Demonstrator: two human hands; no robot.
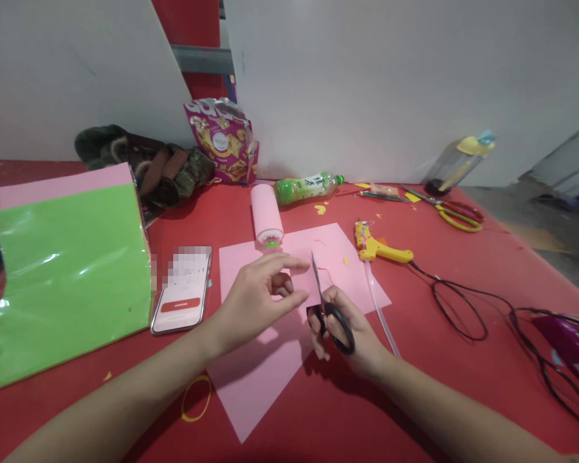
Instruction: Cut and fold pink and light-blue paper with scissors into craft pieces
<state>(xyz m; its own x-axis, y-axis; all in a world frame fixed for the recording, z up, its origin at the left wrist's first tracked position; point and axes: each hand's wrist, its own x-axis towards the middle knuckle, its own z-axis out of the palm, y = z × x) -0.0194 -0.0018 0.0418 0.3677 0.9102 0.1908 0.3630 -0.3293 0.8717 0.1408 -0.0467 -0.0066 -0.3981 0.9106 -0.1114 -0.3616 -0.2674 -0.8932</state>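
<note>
My right hand (354, 331) grips black-handled scissors (338, 329) by their loops. The blades point up and away and look nearly closed. My left hand (265, 289) hovers just left of the blades, thumb and forefinger apart, with nothing visible between them. Beneath both hands lie pink paper sheets (251, 392) on the red table. Small cut pink pieces (324, 258) lie just beyond the scissors; their outlines are hard to make out against the sheet. A bottle wrapped in pink paper (266, 212) lies beyond my left hand, its green cap toward me.
A yellow glue gun (383, 251) with a black cord lies right of the paper. Left are a phone (183, 289) and a green paper pack (72, 283). Behind lie a green bottle (309, 188), a snack bag (224, 141) and larger scissors (456, 213). A clear bottle (456, 166) stands back right.
</note>
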